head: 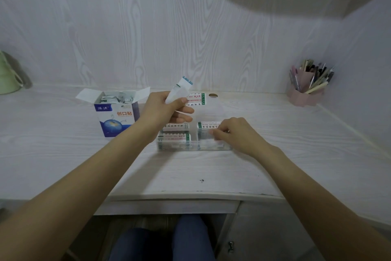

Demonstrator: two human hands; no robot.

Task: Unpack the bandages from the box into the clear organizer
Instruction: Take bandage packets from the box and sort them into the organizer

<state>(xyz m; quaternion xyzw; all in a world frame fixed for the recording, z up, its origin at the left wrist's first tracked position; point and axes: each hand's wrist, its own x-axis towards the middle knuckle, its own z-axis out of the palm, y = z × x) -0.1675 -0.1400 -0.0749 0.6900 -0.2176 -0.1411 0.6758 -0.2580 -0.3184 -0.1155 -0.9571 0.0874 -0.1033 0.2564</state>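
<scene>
Bandages [179,90]: white wrapped strips held upright in left hand [167,110], grip curled round them, above clear organizer [193,141] on worktop [211,172]. Right hand [234,134]: fingers curled at organizer's right compartment, pinching a wrapped strip there. Organizer compartments hold stacked strips. Box [117,117]: blue-white, flaps open, left of organizer, more strips inside. Pink pen holder [304,93] far right.

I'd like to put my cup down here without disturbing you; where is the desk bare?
Bare desk lies in front of the clear organizer, and between it and the pink pen holder. It is crowded around the box and both hands.
</scene>
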